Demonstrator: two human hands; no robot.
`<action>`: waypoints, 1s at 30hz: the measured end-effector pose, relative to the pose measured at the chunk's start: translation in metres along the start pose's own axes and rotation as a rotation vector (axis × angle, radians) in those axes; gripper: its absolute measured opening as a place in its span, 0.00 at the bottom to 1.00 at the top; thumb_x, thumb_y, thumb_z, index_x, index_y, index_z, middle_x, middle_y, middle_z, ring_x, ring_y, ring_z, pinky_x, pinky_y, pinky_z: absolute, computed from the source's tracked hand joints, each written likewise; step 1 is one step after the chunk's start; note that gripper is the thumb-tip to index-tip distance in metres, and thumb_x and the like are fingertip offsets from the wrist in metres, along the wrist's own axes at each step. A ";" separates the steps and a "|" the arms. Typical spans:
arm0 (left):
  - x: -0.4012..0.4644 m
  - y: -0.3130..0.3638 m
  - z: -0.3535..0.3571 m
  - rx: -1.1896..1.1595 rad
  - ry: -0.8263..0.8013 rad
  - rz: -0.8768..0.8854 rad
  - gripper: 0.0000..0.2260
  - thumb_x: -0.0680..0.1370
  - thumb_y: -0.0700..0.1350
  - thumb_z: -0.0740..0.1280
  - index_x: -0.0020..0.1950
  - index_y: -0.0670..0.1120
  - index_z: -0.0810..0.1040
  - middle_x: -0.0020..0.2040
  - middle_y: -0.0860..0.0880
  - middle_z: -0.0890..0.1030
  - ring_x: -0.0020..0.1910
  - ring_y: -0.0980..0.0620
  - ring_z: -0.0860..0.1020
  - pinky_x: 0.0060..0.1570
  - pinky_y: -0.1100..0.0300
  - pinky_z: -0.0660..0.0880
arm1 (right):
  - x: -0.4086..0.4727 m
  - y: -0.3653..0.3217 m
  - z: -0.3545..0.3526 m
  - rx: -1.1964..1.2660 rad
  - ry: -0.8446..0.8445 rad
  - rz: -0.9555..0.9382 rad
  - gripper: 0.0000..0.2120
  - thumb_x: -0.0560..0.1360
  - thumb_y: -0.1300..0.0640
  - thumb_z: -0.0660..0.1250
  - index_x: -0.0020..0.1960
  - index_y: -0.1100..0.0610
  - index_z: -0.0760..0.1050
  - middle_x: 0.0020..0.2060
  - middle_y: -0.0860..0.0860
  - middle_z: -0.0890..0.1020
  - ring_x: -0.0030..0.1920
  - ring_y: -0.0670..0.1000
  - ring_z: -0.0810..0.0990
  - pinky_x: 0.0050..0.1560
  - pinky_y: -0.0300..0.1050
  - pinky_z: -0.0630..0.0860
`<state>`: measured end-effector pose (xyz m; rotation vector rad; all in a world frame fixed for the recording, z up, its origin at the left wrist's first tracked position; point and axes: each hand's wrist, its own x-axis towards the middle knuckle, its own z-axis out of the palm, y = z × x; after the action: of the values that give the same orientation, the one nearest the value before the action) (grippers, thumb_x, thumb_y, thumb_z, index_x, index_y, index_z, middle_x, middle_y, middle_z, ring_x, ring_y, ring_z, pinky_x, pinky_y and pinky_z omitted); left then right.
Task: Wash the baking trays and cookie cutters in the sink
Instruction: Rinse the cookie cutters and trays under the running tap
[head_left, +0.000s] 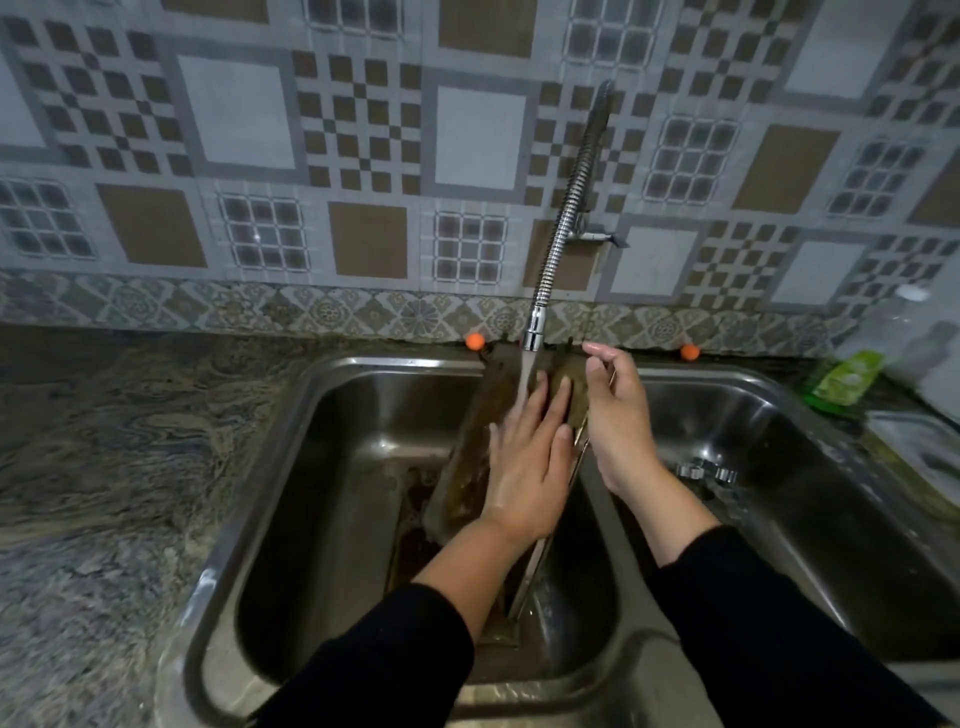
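While water runs from the flexible faucet (566, 218) in a thin stream, a baking tray (470, 467) stands tilted on edge in the left basin of the double sink (270, 467), its top reaching up under the spout and its lower end down near the basin floor. The left hand (527, 467) lies flat against the tray's dirty brown face — fingers straight and close together, pressing on it rather than closing around it — with the stream landing just at its fingertips. The right hand (615, 415) holds the tray by its right rim near the top, thumb and fingers curled narrowly over that edge (how firmly they pinch cannot be told). Both forearms come out of black sleeves (779, 639). In the right basin, well apart from the tray, a few metal cookie cutters (706, 472) lie on the bottom — their shapes are too small to make out. A green-labelled bottle (852, 371) stands on the counter at the far right, beside the sink's rim, and a speckled stone countertop (104, 467) spreads to the left below a patterned tile wall (363, 156).
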<state>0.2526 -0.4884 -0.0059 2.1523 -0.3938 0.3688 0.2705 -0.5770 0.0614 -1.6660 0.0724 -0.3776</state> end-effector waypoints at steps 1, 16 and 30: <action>0.009 0.004 -0.001 0.015 -0.002 -0.020 0.20 0.83 0.54 0.45 0.76 0.62 0.48 0.77 0.62 0.44 0.74 0.64 0.41 0.73 0.45 0.39 | 0.000 -0.003 -0.003 0.011 0.001 -0.010 0.10 0.82 0.56 0.56 0.60 0.49 0.73 0.58 0.43 0.75 0.58 0.40 0.71 0.51 0.29 0.66; 0.000 -0.054 -0.013 0.021 -0.073 -0.492 0.25 0.82 0.59 0.43 0.78 0.58 0.41 0.79 0.52 0.41 0.78 0.51 0.43 0.75 0.43 0.44 | 0.014 -0.033 -0.048 0.220 0.092 -0.003 0.20 0.82 0.56 0.56 0.70 0.38 0.64 0.76 0.46 0.59 0.75 0.50 0.57 0.69 0.51 0.60; -0.002 0.007 -0.016 0.444 -0.169 0.137 0.35 0.82 0.56 0.55 0.68 0.69 0.25 0.79 0.53 0.43 0.78 0.47 0.44 0.75 0.44 0.49 | 0.059 -0.033 -0.072 0.392 0.331 0.021 0.19 0.81 0.55 0.56 0.70 0.40 0.63 0.73 0.50 0.64 0.71 0.53 0.66 0.69 0.59 0.66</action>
<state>0.2459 -0.4790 0.0072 2.6077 -0.6018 0.3790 0.3001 -0.6569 0.1118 -1.2053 0.2461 -0.6082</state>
